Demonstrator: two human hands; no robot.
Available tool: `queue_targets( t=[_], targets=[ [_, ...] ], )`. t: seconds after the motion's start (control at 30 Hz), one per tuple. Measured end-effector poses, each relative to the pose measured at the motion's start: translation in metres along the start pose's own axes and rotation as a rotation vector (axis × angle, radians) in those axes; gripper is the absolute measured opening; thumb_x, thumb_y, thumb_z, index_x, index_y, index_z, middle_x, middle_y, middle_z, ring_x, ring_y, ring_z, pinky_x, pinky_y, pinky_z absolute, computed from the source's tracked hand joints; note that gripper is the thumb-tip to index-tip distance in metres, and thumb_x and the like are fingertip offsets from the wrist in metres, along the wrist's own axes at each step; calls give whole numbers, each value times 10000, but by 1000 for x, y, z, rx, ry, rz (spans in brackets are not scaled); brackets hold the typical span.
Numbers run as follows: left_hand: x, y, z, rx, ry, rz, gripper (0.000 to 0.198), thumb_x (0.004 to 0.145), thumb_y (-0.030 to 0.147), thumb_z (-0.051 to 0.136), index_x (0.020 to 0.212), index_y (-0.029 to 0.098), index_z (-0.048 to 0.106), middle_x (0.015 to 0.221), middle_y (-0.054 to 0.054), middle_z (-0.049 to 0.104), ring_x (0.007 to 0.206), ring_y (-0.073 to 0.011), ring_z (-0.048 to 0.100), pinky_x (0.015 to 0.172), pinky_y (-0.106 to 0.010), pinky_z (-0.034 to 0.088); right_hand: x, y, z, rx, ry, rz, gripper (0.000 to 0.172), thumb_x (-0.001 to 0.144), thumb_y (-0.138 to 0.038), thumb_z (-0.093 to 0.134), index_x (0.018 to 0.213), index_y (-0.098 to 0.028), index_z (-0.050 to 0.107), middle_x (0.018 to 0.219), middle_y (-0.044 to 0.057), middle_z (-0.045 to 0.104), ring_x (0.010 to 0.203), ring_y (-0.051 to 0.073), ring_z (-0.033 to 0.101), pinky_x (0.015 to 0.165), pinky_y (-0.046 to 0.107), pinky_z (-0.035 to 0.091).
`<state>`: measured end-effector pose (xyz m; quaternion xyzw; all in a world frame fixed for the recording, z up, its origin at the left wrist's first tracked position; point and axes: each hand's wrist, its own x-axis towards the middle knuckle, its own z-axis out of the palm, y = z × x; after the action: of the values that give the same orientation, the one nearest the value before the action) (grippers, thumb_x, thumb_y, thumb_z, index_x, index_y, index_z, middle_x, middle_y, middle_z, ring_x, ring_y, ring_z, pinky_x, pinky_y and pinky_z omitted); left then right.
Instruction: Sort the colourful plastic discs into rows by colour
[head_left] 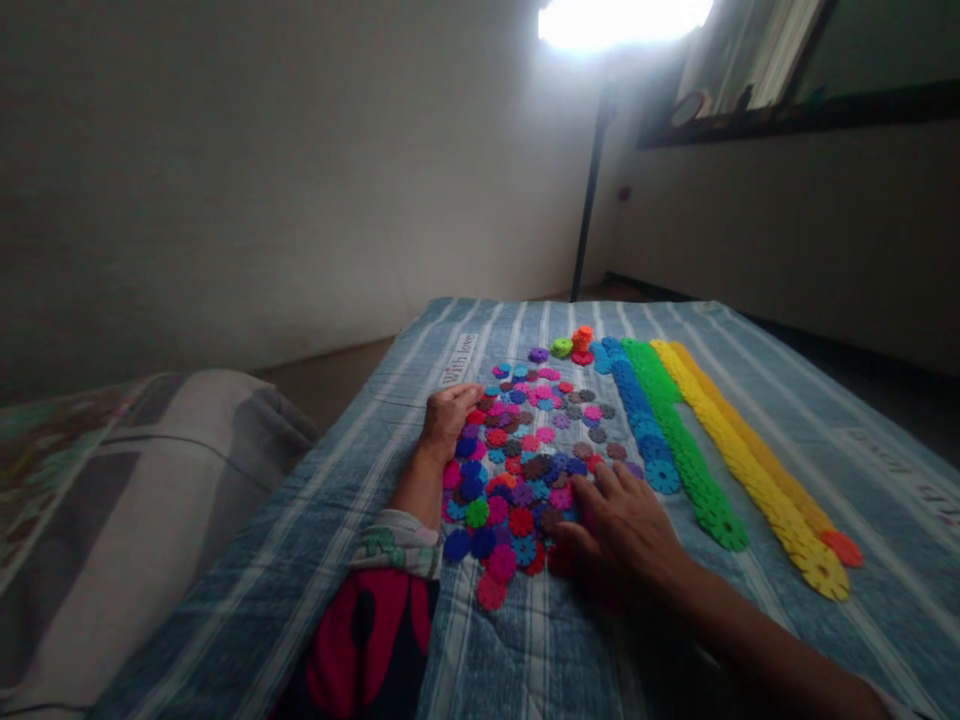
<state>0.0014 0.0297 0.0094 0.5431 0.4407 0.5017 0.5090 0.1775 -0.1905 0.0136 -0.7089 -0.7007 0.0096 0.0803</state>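
Observation:
A loose pile of notched plastic discs point(523, 490) in blue, pink, red, purple, brown and other colours spreads over the striped cloth. My left hand point(448, 418) rests along the pile's upper left edge, its fingers reaching onto the discs. On the lower right side of the pile lies my right hand point(622, 520), palm down with fingers apart, touching discs. What may be under its palm is hidden. To the right, overlapping discs form long rows by colour: a blue row point(637, 410), a green row point(682, 450), a yellow row point(750, 475) and an orange-yellow row point(739, 430).
Beyond the pile stand a small orange-red stack point(583, 343), lime-green discs point(561, 347) and a purple disc point(538, 355). One orange disc point(843, 548) sits at the near end of the rows. A lit lamp on a pole point(592, 190) stands behind; folded bedding point(187, 500) lies left.

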Motion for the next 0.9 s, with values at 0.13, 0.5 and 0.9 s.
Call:
queue_targets(
  t=[0.13, 0.5, 0.9],
  targets=[
    [1, -1, -1, 19, -7, 4, 344, 647, 391, 674, 853, 119, 717, 853, -102, 753, 935, -247, 700, 891, -367, 534, 4, -4, 4, 70, 1, -101, 531, 884, -493, 541, 1333, -208, 543, 1420, 158, 470, 1314, 358, 387, 1037, 492, 341],
    [4, -10, 5, 539, -51, 235, 270, 750, 234, 540, 899, 169, 756, 934, -52, 760, 921, -218, 688, 913, -336, 519, -18, 13, 20, -27, 151, -34, 518, 858, -523, 549, 1219, -157, 610, 1235, 196, 590, 1174, 380, 496, 956, 523, 421],
    [-10, -12, 11, 847, -127, 315, 259, 815, 158, 491, 877, 181, 741, 915, -42, 751, 882, -171, 675, 849, -255, 501, -21, 25, 45, -38, 338, -179, 491, 838, -499, 566, 1179, -157, 656, 1211, 203, 621, 1130, 394, 564, 900, 537, 486]
  ],
)
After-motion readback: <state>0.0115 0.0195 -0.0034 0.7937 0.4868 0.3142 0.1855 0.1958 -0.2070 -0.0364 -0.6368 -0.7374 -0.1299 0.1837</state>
